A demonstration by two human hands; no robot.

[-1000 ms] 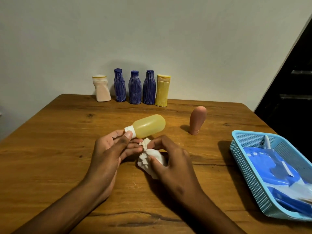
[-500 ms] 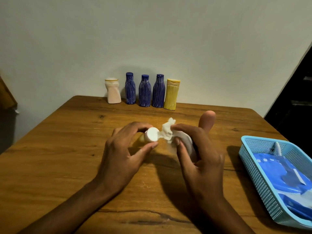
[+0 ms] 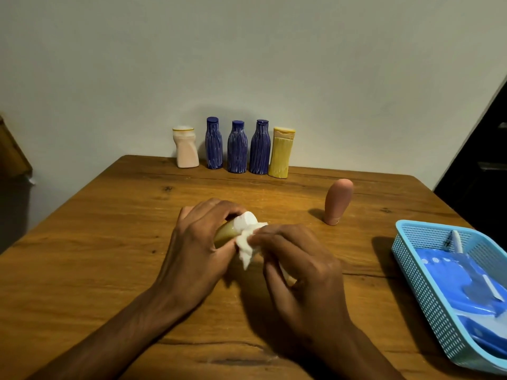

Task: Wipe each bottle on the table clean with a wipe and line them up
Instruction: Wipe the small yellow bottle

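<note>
Left hand (image 3: 200, 242) grips yellow bottle (image 3: 226, 233) above mid-table, cap turned rightward so right hand (image 3: 299, 266), pinching the crumpled wipe (image 3: 248, 246), reaches it. Five bottles (image 3: 237, 146) already lined at the wall.

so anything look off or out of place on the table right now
Only the pink bottle: it stands alone mid-table on its cap end, leaning slightly, apart from the five bottles lined up at the wall. Nothing looks spilled or damaged. The left hand holds the yellow bottle while the right hand wipes with the wipe.
</note>
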